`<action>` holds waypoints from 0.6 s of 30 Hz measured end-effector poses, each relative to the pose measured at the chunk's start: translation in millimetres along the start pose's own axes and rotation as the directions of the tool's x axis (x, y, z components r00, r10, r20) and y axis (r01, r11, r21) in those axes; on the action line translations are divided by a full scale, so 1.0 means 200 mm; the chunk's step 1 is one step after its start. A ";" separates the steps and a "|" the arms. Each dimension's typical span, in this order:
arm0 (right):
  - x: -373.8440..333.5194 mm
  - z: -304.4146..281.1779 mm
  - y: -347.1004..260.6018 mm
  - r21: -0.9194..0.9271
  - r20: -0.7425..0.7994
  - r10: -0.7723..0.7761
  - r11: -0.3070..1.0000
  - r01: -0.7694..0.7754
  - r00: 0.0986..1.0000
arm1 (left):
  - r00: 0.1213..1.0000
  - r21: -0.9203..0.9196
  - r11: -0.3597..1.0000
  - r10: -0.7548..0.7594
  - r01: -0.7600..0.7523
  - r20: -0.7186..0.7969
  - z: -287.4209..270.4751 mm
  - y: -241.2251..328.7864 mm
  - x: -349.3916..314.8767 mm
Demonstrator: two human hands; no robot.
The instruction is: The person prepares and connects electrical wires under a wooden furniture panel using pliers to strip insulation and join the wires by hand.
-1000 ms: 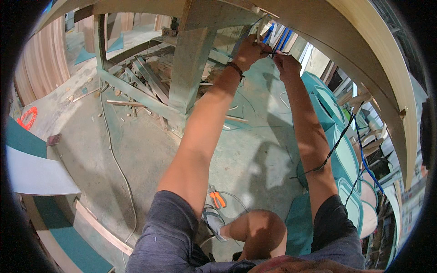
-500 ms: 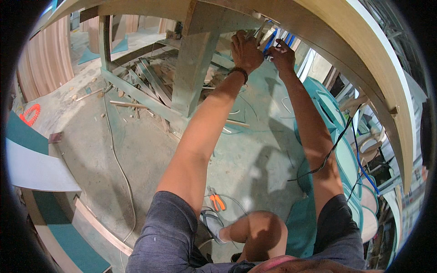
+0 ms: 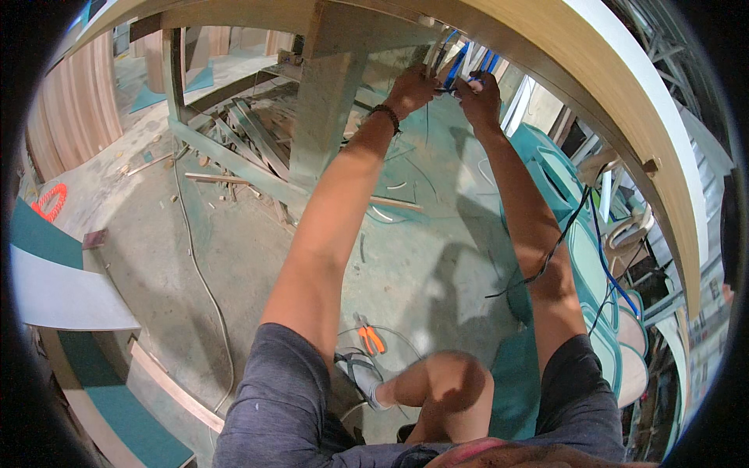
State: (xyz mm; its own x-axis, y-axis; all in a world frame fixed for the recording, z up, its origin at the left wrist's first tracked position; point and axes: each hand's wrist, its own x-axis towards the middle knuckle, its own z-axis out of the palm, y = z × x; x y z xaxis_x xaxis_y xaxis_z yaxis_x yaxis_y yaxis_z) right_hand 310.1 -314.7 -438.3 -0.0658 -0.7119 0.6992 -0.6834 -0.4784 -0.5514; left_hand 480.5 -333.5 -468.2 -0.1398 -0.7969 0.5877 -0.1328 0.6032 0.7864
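Both arms reach forward under the edge of a curved wooden panel (image 3: pixel 624 117). My left hand (image 3: pixel 412 90), with a dark beaded bracelet at its wrist, is closed, its fingertips pinching a thin dark wire (image 3: pixel 443 90). Close to its right, my right hand (image 3: pixel 479 100) is bent round the same wire, its fingers pressed together. The two hands are a short gap apart, and the wire's ends are too small to make out. Blue strands (image 3: pixel 459 64) show just behind the fingers. On the floor by my foot lie pliers (image 3: pixel 368 335) with orange handles.
Teal-edged rounded panels (image 3: pixel 601 288) are stacked along my right side. Black cable (image 3: pixel 563 246) hangs by my right forearm. A wooden post (image 3: pixel 324 117) and scrap strips (image 3: pixel 257 136) stand ahead left. A grey cord (image 3: pixel 204 281) and curved panels (image 3: pixel 70 292) lie on the left.
My left hand has moved a little left and down, turning so its fingers point to the right hand. The right hand has dropped slightly, and a dark wire now shows between them.
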 end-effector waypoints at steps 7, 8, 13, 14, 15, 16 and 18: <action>-0.26 0.04 -0.01 0.703 0.414 0.353 0.462 -0.541 0.839 | 0.978 -0.585 0.800 0.201 -0.134 0.050 -0.05 -0.14 -0.18; -0.30 0.04 0.01 0.708 0.410 0.361 0.454 -0.542 0.838 | 0.986 -0.582 0.806 0.161 -0.107 0.042 -0.03 -0.13 -0.21; -0.57 0.11 -0.10 0.658 0.344 0.362 0.565 -0.497 0.866 | 0.993 -0.429 0.898 0.115 -0.093 0.026 -0.05 -0.12 -0.23; -0.60 0.11 -0.13 0.635 0.333 0.357 0.600 -0.487 0.873 | 0.986 -0.288 0.946 0.166 -0.150 0.030 -0.05 -0.12 -0.23; -0.63 0.11 -0.16 0.665 0.318 0.360 0.574 -0.477 0.877 | 0.976 -0.141 0.968 0.215 -0.208 0.042 -0.06 -0.13 -0.23; -0.65 0.11 -0.17 0.640 0.326 0.363 0.595 -0.486 0.873 | 0.962 0.008 0.963 0.267 -0.268 0.065 -0.06 -0.13 -0.24; -0.64 0.16 -0.26 0.610 0.362 0.331 0.623 -0.491 0.871 | 0.883 0.401 0.799 0.464 -0.448 0.061 -0.17 -0.20 -0.16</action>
State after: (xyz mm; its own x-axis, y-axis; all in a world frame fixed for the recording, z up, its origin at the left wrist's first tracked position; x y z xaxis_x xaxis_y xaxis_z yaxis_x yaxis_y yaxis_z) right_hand 377.1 -215.8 -513.0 -0.0203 -0.9650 0.2614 0.0498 -0.2621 -0.9637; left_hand 524.1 -332.2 -511.4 -0.2454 -0.4219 0.8728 -0.4370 0.8518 0.2889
